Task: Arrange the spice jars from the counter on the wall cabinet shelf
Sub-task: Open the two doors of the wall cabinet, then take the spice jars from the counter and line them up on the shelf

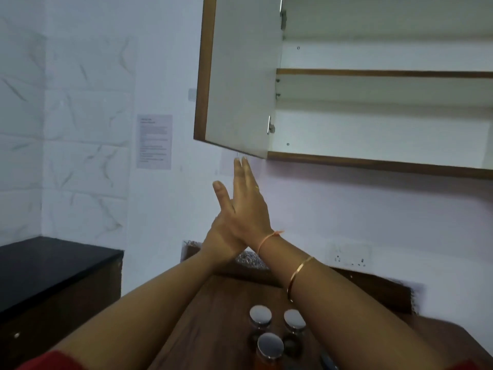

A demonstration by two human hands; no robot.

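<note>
Sitting on the brown desk (213, 316), near the person, are three spice jars (270, 344) with shiny lids. The left hand (216, 236) and right hand (248, 209) press flat together, fingers straight, holding nothing, under the open cabinet door (240, 76). The shelf (373, 72) is up on the right. A black desk (40, 268) stands left by the white tiled wall (80, 129).

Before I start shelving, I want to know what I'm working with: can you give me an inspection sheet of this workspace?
Surface: wooden counter, jars standing on it.
Job's things: three spice jars, silver lids, grouped together; wall cabinet with door open; shelf shows no jars.
Clutter: dark object at the bottom edge, unclear.
Grippers: left hand and right hand raised, palms together, fingers straight, holding nothing.
Cables: nothing seen.
Surroundings: wall socket, paper notice, black counter at left.
</note>
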